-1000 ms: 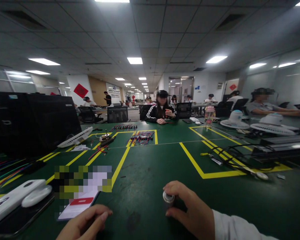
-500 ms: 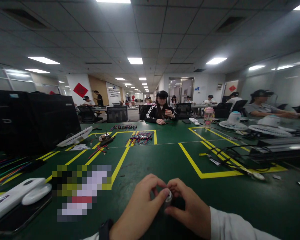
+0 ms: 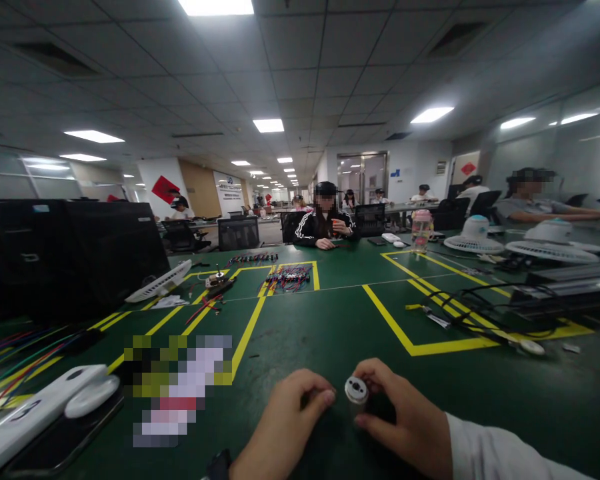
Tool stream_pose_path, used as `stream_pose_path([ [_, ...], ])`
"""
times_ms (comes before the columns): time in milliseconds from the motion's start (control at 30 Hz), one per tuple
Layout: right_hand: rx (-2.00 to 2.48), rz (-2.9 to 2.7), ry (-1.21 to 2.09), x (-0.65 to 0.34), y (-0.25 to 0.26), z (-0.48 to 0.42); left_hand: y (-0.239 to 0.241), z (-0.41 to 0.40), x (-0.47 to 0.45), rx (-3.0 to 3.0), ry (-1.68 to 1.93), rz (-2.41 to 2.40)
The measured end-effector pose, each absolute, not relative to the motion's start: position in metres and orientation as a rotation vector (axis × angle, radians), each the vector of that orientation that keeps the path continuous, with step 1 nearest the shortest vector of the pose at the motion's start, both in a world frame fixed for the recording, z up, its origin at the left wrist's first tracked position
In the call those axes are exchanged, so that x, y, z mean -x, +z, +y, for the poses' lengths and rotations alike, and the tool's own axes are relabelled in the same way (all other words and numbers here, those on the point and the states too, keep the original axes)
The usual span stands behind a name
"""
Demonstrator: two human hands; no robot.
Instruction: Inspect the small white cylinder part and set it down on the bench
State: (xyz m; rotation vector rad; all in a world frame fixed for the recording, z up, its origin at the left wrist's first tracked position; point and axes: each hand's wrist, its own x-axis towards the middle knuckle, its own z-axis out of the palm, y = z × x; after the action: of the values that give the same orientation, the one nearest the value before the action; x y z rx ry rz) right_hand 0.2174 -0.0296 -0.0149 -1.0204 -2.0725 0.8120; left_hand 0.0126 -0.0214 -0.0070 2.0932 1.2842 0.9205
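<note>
Upright between the thumb and fingers of my right hand (image 3: 407, 413) is a small silver cylindrical motor (image 3: 357, 392), its round top face showing a dark centre and small holes. The thumb and index finger of my left hand (image 3: 293, 417) come together in a pinch just left of the motor, without touching it. Whatever may be between those fingertips is hidden or too small to name. Both hands are low over the green table (image 3: 310, 333).
On the left are a black computer case (image 3: 75, 260), a white device (image 3: 45, 413) and wires. Wired parts (image 3: 290, 277) lie ahead, where a co-worker (image 3: 325, 220) sits opposite. To the right are black cables (image 3: 460, 313), fans (image 3: 475, 237) and a pink-lidded bottle (image 3: 421, 230).
My left hand has drawn away from the motor, so its top face now shows. My right hand has shifted right with the motor. The camera view has also moved slightly.
</note>
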Motion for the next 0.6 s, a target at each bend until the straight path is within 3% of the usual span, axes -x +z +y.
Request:
stream_pose_path([
  [333,1.145,-1.891,0.674,-0.248,-0.022,-0.023,-0.015,-0.021,-0.015,-2.134,0.847,1.227],
  [600,1.557,-1.622,-0.042,-0.405,-0.049,-0.015,-0.006,-0.035,0.009,-1.884,1.018,1.298],
])
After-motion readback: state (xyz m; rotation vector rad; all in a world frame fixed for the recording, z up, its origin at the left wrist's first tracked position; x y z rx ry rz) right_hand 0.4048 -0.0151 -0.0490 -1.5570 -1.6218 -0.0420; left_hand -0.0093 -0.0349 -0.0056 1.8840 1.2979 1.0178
